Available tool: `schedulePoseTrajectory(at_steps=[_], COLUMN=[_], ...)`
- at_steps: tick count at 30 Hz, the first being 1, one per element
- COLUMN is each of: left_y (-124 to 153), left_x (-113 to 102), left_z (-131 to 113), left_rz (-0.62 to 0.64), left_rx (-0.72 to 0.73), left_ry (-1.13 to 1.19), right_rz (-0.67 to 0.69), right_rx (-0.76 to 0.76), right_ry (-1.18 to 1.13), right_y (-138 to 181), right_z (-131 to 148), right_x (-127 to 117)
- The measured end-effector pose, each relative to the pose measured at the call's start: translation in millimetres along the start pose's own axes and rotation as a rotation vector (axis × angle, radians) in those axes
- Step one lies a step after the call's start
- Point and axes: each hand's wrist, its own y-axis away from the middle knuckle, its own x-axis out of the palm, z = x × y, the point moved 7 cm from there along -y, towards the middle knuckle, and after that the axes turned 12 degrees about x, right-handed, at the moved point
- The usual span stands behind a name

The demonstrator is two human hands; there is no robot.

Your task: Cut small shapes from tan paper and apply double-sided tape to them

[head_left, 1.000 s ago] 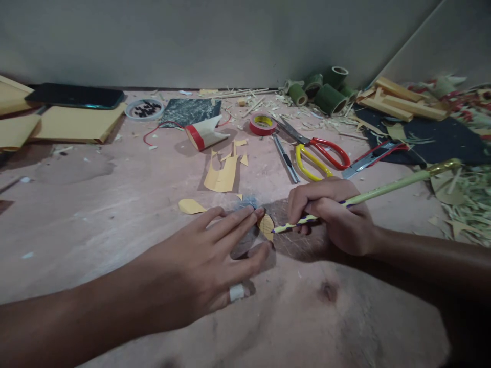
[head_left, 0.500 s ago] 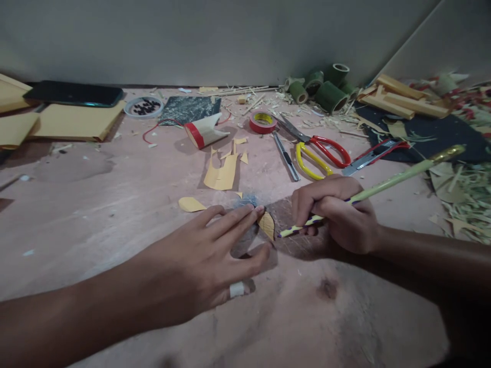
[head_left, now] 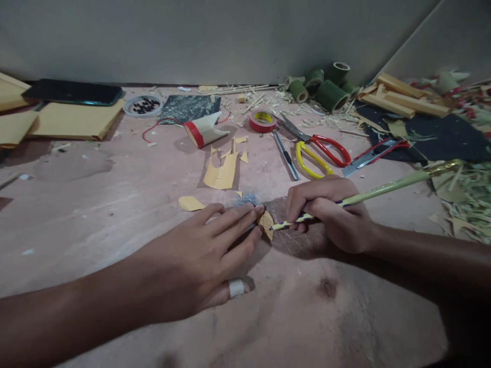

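A small yellow leaf-shaped paper piece (head_left: 266, 225) with fine drawn lines lies on the table. My left hand (head_left: 215, 255) is stretched flat, its fingertips pressing the leaf's left edge down; a white band wraps its thumb. My right hand (head_left: 333, 212) is closed around a light green pencil (head_left: 387, 186) with purple spots and a gold-coloured end. The pencil tip rests at the leaf's right side. Beyond my left fingers sits a second, plain leaf-shaped paper piece (head_left: 191, 203). A cut-out yellow paper scrap (head_left: 221, 171) lies farther back.
Scissors (head_left: 332, 148), a utility knife (head_left: 286, 156), a second cutter (head_left: 368, 157) and red tape (head_left: 263, 121) lie ahead. Behind stand green bamboo pieces (head_left: 332, 96). A red-banded pale tube (head_left: 203, 130), a lid (head_left: 143, 106) with dark bits and a phone (head_left: 72, 92) lie left; shavings (head_left: 466, 199) right.
The pencil tip has moved left from beside the leaf onto its right part. My left index finger has drawn in closer to the leaf, its tip now at the lower left edge.
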Motion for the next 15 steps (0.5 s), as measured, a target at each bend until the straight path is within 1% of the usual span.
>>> schedulePoseTrajectory(at_steps=[1,3,5,6,10,15], left_y=[-0.1,-0.3,-1.0,-1.4,-1.9,-0.4], left_x=[0.3,0.7,0.7,0.5,-0.5,0.0], left_z=[0.0,0.5,0.7,0.6,-0.1,-0.1], left_rz=[0.000,0.006,0.008,0.009,0.006,0.011], left_rx=[-0.001,-0.015,-0.021,-0.017,0.010,0.012], left_ry=[0.000,0.000,-0.005,-0.009,-0.013,-0.005], right_rz=[0.017,0.093,0.172,0.186,0.083,0.064], right_rx=[-0.040,-0.126,-0.173,-0.177,-0.118,-0.029], right_ry=[0.021,0.047,0.041,0.030,0.010,0.083], right_y=[0.3,1.2,2.2,2.3,0.0,-1.0], right_z=[2.4,6.9,8.5,8.3,6.5,5.5], right_x=[0.7,4.7,8.8,9.4,3.7,4.5])
